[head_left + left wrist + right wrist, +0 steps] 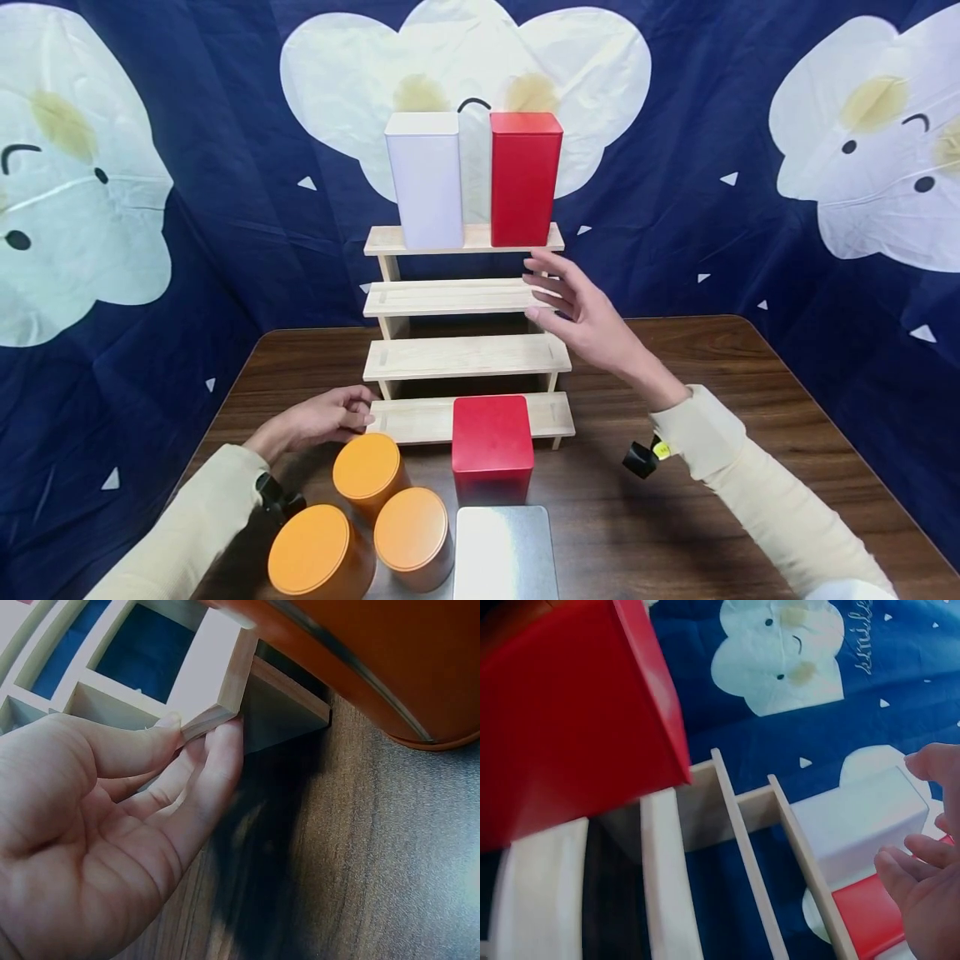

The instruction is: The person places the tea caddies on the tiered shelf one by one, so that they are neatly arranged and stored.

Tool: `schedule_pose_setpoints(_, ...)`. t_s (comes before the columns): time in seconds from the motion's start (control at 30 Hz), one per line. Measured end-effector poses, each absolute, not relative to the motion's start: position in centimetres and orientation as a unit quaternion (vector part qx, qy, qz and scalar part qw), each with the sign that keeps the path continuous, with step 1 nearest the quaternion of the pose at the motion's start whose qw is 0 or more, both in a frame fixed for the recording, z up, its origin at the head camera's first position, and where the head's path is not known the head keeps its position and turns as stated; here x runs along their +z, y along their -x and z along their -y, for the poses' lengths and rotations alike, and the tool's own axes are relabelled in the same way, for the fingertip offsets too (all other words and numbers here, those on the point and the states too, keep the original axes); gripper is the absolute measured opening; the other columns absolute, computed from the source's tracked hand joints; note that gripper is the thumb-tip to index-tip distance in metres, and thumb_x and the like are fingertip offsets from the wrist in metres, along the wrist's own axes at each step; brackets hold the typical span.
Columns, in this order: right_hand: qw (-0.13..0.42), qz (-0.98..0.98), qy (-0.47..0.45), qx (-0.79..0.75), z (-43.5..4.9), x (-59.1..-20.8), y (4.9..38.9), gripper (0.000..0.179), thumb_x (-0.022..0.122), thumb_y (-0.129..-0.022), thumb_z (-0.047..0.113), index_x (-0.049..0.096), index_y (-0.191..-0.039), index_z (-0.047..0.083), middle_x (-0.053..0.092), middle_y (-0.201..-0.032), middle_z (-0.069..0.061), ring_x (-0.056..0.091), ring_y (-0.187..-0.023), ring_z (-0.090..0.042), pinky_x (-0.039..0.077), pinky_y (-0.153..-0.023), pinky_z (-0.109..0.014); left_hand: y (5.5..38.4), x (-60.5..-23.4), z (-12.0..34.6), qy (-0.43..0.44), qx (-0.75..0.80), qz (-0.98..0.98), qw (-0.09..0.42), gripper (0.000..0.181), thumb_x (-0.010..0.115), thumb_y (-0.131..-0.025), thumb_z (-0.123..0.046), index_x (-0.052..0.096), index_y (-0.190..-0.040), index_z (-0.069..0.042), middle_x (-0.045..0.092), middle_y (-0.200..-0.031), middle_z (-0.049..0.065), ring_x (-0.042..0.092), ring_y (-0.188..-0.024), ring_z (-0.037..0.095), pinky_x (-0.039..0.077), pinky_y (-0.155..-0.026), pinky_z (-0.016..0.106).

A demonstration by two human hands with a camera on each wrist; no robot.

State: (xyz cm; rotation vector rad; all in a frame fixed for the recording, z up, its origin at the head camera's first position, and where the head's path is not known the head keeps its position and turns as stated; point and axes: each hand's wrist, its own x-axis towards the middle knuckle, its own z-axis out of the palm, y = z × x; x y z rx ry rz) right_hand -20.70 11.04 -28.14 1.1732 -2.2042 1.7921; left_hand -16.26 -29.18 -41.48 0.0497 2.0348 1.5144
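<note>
The rack (465, 356) is bare wood, smooth and matt, its grain showing. The table (675, 350) has a wood-grain surface with a soft sheen. The backdrop (225, 125) is creased cloth, faintly shiny. The 3 orange tins (411, 529) have smooth satin lids. The silver tin (504, 550) looks like brushed metal; the white box (427, 187), tall red box (523, 183) and low red box (492, 433) look smooth, with a slight gloss.
</note>
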Motion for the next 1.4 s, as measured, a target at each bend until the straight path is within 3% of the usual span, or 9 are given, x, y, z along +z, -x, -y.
schedule_pose_setpoints(0.2,0.002,0.722,-0.382,0.576,-10.8,-29.4,19.0,0.066,0.064,-0.089,0.002,0.033,-0.146,0.015,0.042,-0.145,-0.004,0.047,-0.131,-0.024,0.041,-0.105,-0.034,16.3,-41.5,29.2,-0.017,0.568,-0.767,0.298,0.039,0.057,-0.093,-0.007,0.036,-0.124,0.004,0.047,-0.089,0.005,0.051,-0.080,0.017,0.052,-0.073,0.031)
schedule_pose_setpoints(0.43,-0.029,0.731,-0.395,0.556,-10.5,-31.7,17.5,0.067,0.065,-0.089,0.004,0.032,-0.146,0.012,0.044,-0.144,-0.006,0.047,-0.131,-0.025,0.041,-0.105,-0.036,16.2,-41.6,29.2,-0.017,0.568,-0.767,0.298,0.040,0.058,-0.094,-0.008,0.036,-0.125,0.004,0.047,-0.089,0.005,0.051,-0.081,0.018,0.053,-0.074,0.032)
schedule_pose_setpoints(0.73,-0.067,0.746,-0.397,0.530,-10.6,-33.2,15.9,0.069,0.068,-0.088,0.012,0.033,-0.147,0.021,0.043,-0.145,-0.001,0.048,-0.131,-0.024,0.043,-0.103,-0.035,16.1,-41.6,29.2,-0.021,0.569,-0.766,0.297,0.039,0.057,-0.094,-0.008,0.035,-0.125,0.003,0.046,-0.090,0.006,0.051,-0.081,0.018,0.053,-0.074,0.031)
schedule_pose_setpoints(1.1,-0.093,0.752,-0.411,0.506,-10.8,-34.2,14.6,0.071,0.071,-0.086,0.017,0.033,-0.146,0.017,0.041,-0.146,0.002,0.049,-0.128,-0.016,0.041,-0.105,-0.036,16.2,-41.3,29.1,-0.018,0.567,-0.768,0.297,0.038,0.056,-0.094,-0.008,0.036,-0.124,0.003,0.047,-0.089,0.005,0.051,-0.081,0.018,0.053,-0.075,0.031)
schedule_pose_setpoints(1.4,-0.105,0.784,-0.400,0.464,-11.3,-35.2,13.7,0.079,0.076,-0.081,0.031,0.032,-0.146,0.030,0.040,-0.144,0.009,0.046,-0.129,-0.012,0.046,-0.100,-0.034,16.3,-41.5,29.1,-0.022,0.566,-0.768,0.298,0.038,0.057,-0.094,-0.009,0.036,-0.123,0.003,0.047,-0.089,0.005,0.051,-0.081,0.018,0.053,-0.074,0.031)
